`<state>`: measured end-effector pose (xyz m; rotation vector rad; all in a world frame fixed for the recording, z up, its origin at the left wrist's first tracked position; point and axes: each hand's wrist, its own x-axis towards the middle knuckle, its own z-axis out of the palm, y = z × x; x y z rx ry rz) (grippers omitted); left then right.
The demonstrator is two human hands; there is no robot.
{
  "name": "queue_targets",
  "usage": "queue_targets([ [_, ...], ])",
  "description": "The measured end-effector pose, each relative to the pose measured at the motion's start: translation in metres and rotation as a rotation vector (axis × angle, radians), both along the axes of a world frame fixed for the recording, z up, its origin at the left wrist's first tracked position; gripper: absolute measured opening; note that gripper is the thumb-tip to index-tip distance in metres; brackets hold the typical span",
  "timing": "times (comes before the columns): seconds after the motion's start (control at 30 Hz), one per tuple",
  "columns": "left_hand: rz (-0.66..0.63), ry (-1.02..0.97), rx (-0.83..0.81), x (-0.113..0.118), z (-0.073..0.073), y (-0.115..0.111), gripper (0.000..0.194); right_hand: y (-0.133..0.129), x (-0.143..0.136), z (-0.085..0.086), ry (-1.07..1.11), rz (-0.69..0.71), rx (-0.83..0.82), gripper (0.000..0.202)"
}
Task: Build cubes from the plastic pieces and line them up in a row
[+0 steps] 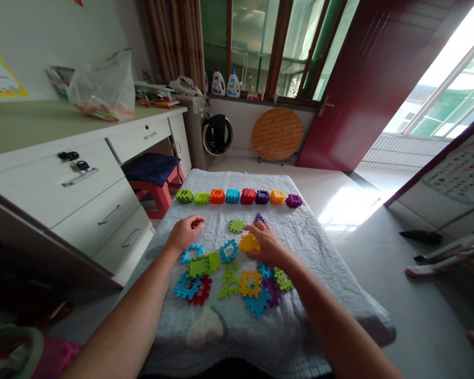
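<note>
My left hand [187, 232] is at the left of the cloth-covered table, fingers curled together, with nothing visible in them. My right hand [267, 241] has its thumb and fingers around the edge of a yellow interlocking tile [248, 242]. Just beyond lie a green tile [236, 226] and a purple triangular piece [259, 217], partly behind my right fingers. Nearer me are loose tiles: a blue one with a picture [229, 250], a yellow one with a window [250, 283], a green one [198, 267], a red one [201, 291] and several others, some overlapping.
A row of assembled block cubes, including a red cube [248, 196], crosses the far part of the grey cloth [300, 316]. Left are a white drawer desk [63, 189] and a stool [154, 173]. A washing machine [199, 129] and a round wooden board [277, 134] stand behind.
</note>
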<state>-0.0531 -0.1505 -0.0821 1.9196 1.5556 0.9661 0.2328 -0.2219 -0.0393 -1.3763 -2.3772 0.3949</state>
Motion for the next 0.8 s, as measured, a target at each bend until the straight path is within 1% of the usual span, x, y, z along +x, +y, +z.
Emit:
queue_targets([
  [0.07,-0.003,0.004,0.001,0.0,0.0,0.0,0.031,0.007,0.003,-0.002,0.064,-0.056,-0.005,0.06],
  [0.13,-0.003,0.007,0.002,-0.001,0.0,0.001,0.03,0.014,0.008,-0.004,0.152,-0.108,0.008,0.049],
  [0.23,-0.003,0.008,0.001,-0.001,0.0,0.001,0.03,0.023,0.018,-0.006,0.255,-0.247,0.066,0.032],
  [0.33,0.002,0.015,-0.002,-0.001,-0.001,0.001,0.031,0.028,0.031,-0.011,0.314,-0.354,0.128,0.022],
  [0.4,0.003,0.021,-0.005,-0.001,-0.001,0.001,0.031,0.031,0.041,-0.016,0.362,-0.398,0.131,0.022],
  [0.5,-0.002,0.025,-0.01,-0.001,-0.001,0.002,0.031,0.032,0.053,-0.024,0.425,-0.482,0.081,0.034],
  [0.57,-0.002,0.023,-0.008,-0.001,-0.001,0.002,0.03,0.031,0.058,-0.026,0.385,-0.554,0.147,0.04],
  [0.63,-0.006,0.016,-0.005,-0.001,-0.001,0.002,0.03,0.028,0.058,-0.023,0.285,-0.612,0.27,0.039],
  [0.67,-0.008,0.012,-0.004,-0.001,-0.001,0.002,0.03,0.025,0.057,-0.021,0.231,-0.599,0.295,0.035],
  [0.7,-0.012,0.008,-0.003,-0.002,-0.001,0.002,0.03,0.022,0.053,-0.018,0.179,-0.543,0.275,0.028],
  [0.77,-0.013,0.005,-0.001,-0.002,-0.001,0.002,0.03,0.014,0.044,-0.012,0.076,-0.331,0.143,0.019],
  [0.8,-0.01,0.007,0.0,-0.002,-0.001,0.002,0.03,0.01,0.038,-0.01,0.021,-0.221,0.071,0.02],
])
